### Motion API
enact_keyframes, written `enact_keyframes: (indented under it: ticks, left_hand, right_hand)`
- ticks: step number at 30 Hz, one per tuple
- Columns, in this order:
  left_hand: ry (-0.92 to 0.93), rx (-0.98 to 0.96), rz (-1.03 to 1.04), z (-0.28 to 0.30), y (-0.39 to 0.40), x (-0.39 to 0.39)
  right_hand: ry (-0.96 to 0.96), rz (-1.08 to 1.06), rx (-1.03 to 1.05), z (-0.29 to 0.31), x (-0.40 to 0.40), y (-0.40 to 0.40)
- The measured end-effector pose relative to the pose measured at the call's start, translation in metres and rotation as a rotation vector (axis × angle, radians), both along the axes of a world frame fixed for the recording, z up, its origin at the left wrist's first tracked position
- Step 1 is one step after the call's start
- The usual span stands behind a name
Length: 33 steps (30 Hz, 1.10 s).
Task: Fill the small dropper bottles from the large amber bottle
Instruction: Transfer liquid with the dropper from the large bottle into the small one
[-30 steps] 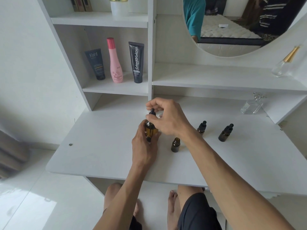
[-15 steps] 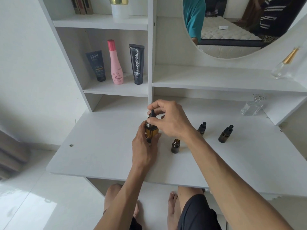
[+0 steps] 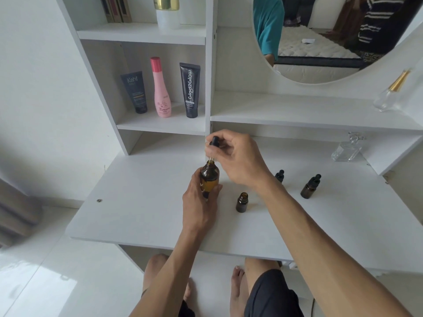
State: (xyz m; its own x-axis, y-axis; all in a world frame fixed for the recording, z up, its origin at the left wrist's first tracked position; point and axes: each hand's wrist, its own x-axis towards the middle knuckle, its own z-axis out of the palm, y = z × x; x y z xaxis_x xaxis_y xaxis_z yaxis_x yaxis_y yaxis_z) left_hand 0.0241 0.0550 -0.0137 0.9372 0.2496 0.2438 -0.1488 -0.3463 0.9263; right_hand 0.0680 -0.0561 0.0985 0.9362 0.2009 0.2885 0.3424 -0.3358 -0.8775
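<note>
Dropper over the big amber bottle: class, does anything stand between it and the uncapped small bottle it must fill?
Nothing visible does. The dropper, pinched by the right hand, faces bare desk down to the uncapped bottle.

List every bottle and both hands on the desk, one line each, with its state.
Large amber bottle: upright, uncapped, gripped by the left hand.
Dropper cap: lifted off, pipette tip just above the bottle's mouth.
Open small bottle: upright, no cap.
Middle small bottle: dropper cap on.
Right small bottle: dropper cap on.
Left hand: holds the large bottle.
Right hand: pinches the dropper cap.
</note>
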Motion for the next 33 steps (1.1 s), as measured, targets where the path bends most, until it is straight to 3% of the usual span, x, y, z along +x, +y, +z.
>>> enact_keyframes:
  ticks: [14, 33]
  left_hand:
    - [-0.008, 0.011, 0.000, -0.001, 0.000, 0.001]
    - [-0.040, -0.010, -0.010, -0.001, 0.000, 0.000]
  right_hand:
    - [-0.022, -0.005, 0.319, 0.025, -0.005, 0.013]
    - [0.009, -0.065, 0.208, -0.007, -0.003, 0.014]
